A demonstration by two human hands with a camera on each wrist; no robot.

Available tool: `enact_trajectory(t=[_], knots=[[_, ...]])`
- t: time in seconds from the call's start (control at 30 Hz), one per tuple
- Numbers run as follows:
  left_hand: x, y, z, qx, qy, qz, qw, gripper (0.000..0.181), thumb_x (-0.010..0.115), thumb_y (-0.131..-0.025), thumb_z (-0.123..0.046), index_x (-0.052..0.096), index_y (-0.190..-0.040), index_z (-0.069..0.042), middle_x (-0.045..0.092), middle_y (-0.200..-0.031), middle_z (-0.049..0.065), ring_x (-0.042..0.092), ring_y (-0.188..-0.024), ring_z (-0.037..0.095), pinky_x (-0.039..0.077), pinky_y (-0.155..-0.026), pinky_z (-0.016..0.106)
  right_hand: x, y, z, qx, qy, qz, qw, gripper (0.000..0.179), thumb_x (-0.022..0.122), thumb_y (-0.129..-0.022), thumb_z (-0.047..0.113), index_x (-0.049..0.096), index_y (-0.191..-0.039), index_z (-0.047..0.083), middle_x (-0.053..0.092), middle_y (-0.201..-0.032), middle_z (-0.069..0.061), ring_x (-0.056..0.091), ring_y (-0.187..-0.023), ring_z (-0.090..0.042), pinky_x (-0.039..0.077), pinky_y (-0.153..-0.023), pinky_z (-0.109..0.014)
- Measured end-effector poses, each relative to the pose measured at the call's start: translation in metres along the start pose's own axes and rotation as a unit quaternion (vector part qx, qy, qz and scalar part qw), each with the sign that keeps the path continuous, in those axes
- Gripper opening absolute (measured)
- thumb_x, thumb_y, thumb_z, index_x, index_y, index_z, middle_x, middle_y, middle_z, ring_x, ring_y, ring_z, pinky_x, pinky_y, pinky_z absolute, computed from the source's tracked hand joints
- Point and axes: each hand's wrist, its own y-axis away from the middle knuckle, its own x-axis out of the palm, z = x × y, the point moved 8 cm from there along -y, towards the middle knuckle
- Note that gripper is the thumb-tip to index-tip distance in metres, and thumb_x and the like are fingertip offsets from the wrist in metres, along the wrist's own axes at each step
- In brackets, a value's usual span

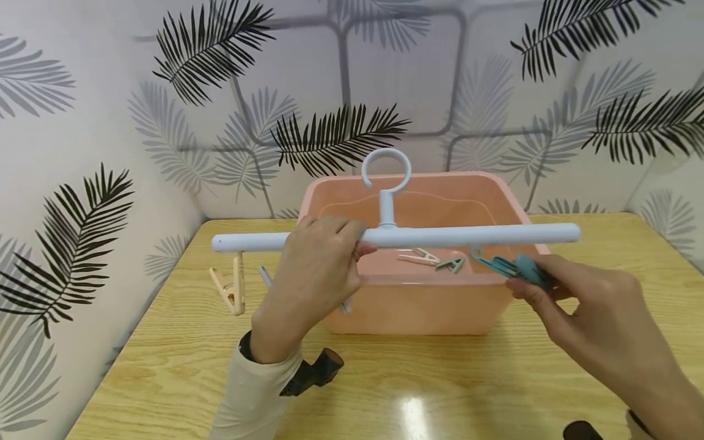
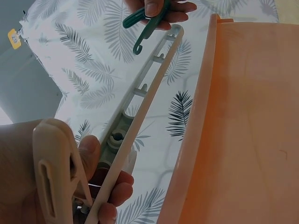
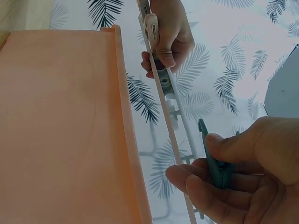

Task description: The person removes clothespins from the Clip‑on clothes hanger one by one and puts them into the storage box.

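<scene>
My left hand [image 1: 316, 272] grips the bar of a white clothes hanger [image 1: 473, 235] left of its hook, holding it level in front of the basin. A beige clothespin [image 1: 238, 287] hangs from the bar's left end. Partly hidden behind my left hand is a pale grey clip [image 1: 266, 276]. My right hand [image 1: 599, 311] pinches a teal clothespin [image 1: 499, 265] between thumb and fingers, its hooked tip pointing left, just below the bar's right part. In the right wrist view the teal clothespin [image 3: 215, 168] lies against the curled fingers, beside the hanger.
A peach plastic basin [image 1: 407, 305] stands on the wooden table [image 1: 176, 366] behind the hanger. Inside it lie a cream clothespin [image 1: 420, 257] and a green clothespin [image 1: 452, 264]. A leaf-patterned wall covering [image 1: 401, 79] rises behind the table.
</scene>
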Motion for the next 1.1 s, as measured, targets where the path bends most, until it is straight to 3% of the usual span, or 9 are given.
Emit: enact_trajectory(t=[0.17,0.3,0.4,0.57,0.77,0.93,1.1], knots=[[-0.003,0.002,0.003,-0.004,0.002,-0.010,0.9999,0.013,0.073,-0.085,-0.015,0.068,-0.087,-0.004,0.065,-0.076,0.005,0.062,-0.074,0.022,0.044,-0.063,0.036,-0.007,0.001,-0.004,0.002,0.014,-0.004,0.9999,0.028,0.063,-0.093,0.036,0.070,-0.098,0.009,0.071,-0.081,0.005,0.062,-0.068,0.009,0.043,-0.053,-0.010],[-0.002,0.002,0.004,-0.009,0.009,-0.005,0.9999,0.013,0.073,-0.085,-0.015,0.068,-0.089,-0.004,0.066,-0.079,0.004,0.061,-0.076,0.020,0.043,-0.063,0.035,-0.017,0.001,-0.011,0.018,0.052,-0.006,0.9985,0.011,0.070,-0.086,0.007,0.069,-0.097,0.002,0.072,-0.077,-0.002,0.058,-0.070,0.015,0.045,-0.056,-0.007],[-0.001,0.002,0.005,-0.011,0.010,0.000,0.9999,0.014,0.073,-0.085,-0.016,0.068,-0.090,-0.004,0.066,-0.080,0.004,0.061,-0.076,0.020,0.043,-0.064,0.035,-0.024,-0.001,-0.017,0.027,0.076,-0.012,0.9967,0.020,0.069,-0.079,-0.006,0.068,-0.099,-0.002,0.071,-0.074,-0.007,0.055,-0.069,0.018,0.044,-0.060,-0.005],[-0.001,0.003,0.006,-0.013,0.009,0.002,0.9999,0.014,0.073,-0.085,-0.016,0.069,-0.089,-0.004,0.066,-0.080,0.004,0.061,-0.076,0.020,0.043,-0.064,0.035,-0.031,-0.007,-0.027,0.021,0.088,-0.025,0.9956,0.017,0.068,-0.086,0.002,0.068,-0.102,-0.005,0.071,-0.073,-0.009,0.053,-0.068,0.019,0.044,-0.059,-0.004],[-0.002,0.004,0.007,-0.015,0.007,0.002,0.9999,0.013,0.073,-0.085,-0.017,0.068,-0.088,-0.005,0.066,-0.079,0.004,0.061,-0.074,0.019,0.041,-0.061,0.033,-0.035,-0.016,-0.045,0.047,0.064,-0.017,0.9967,0.030,0.066,-0.078,-0.018,0.063,-0.107,-0.010,0.069,-0.079,-0.017,0.046,-0.072,0.027,0.042,-0.059,-0.003],[-0.004,0.004,0.006,-0.010,0.005,-0.002,0.9999,0.014,0.073,-0.085,-0.018,0.068,-0.088,-0.005,0.065,-0.077,0.004,0.061,-0.073,0.019,0.040,-0.060,0.033,-0.036,-0.028,-0.055,0.080,0.060,-0.012,0.9949,0.025,0.063,-0.082,-0.018,0.061,-0.106,-0.012,0.068,-0.078,-0.024,0.043,-0.068,0.028,0.040,-0.054,-0.003],[-0.005,0.004,0.006,-0.009,0.008,-0.004,0.9999,0.014,0.074,-0.085,-0.018,0.068,-0.088,-0.005,0.065,-0.078,0.004,0.061,-0.075,0.019,0.040,-0.060,0.033,-0.037,-0.036,-0.058,0.086,0.075,-0.006,0.9935,0.023,0.063,-0.081,-0.019,0.060,-0.103,-0.012,0.067,-0.078,-0.025,0.040,-0.066,0.029,0.038,-0.054,-0.002]])
